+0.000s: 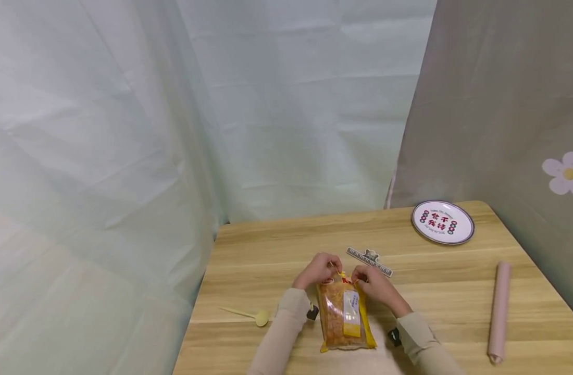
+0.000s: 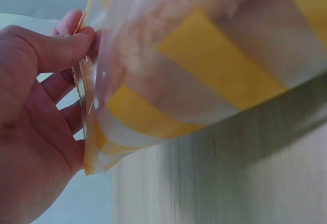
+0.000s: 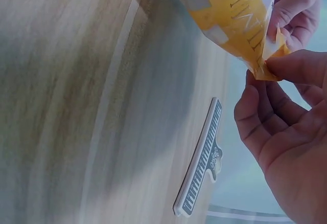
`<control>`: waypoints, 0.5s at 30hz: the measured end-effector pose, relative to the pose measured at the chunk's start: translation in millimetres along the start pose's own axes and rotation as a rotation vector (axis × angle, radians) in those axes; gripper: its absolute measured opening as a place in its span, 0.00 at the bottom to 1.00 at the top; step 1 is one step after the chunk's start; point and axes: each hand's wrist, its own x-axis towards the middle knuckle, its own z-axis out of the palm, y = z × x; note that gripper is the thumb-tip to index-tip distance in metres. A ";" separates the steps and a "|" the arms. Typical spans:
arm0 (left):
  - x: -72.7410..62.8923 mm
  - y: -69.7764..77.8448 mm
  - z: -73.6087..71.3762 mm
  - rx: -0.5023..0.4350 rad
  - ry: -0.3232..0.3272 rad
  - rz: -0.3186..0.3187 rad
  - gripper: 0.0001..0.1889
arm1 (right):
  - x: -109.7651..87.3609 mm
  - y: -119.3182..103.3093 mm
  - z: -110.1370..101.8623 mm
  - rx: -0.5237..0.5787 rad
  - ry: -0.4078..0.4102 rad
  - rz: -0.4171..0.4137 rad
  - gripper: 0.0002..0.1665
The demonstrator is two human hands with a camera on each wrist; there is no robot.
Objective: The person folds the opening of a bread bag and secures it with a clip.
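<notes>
A clear and yellow bag of sliced bread (image 1: 334,315) stands between both hands over the table, its top edge gathered. My left hand (image 1: 320,270) pinches that top edge between thumb and index finger, as the left wrist view shows at the crimped seam of the bread bag (image 2: 199,75). My right hand (image 1: 374,284) pinches the opposite top corner; in the right wrist view its thumb and fingers hold the yellow film of the bread bag (image 3: 237,17). A long clip (image 1: 370,260) with a piano-key pattern lies just beyond the hands.
A cream-coloured spoon (image 1: 260,317) lies left of the bag. The white plate with red characters (image 1: 443,223) sits at the back right corner. Along the right side lies a pink roll (image 1: 499,312). Curtains hang behind the wooden table (image 1: 268,245).
</notes>
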 end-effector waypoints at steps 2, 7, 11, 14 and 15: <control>-0.4 1.3 1.6 -0.007 0.011 -0.019 0.14 | -0.1 0.2 -0.3 0.010 -0.002 0.016 0.13; -0.5 2.0 4.3 -0.024 0.034 -0.033 0.13 | 0.7 -0.8 -2.8 0.032 -0.011 0.064 0.10; -0.1 2.7 4.3 -0.016 0.036 -0.017 0.13 | 1.6 -1.9 -4.2 0.021 -0.015 0.094 0.07; 0.1 3.3 3.4 -0.010 0.032 -0.010 0.13 | 3.2 -2.2 -3.2 0.024 -0.001 0.117 0.06; 0.1 3.3 3.2 -0.009 0.032 -0.006 0.13 | 3.6 -2.0 -2.5 0.029 0.004 0.125 0.07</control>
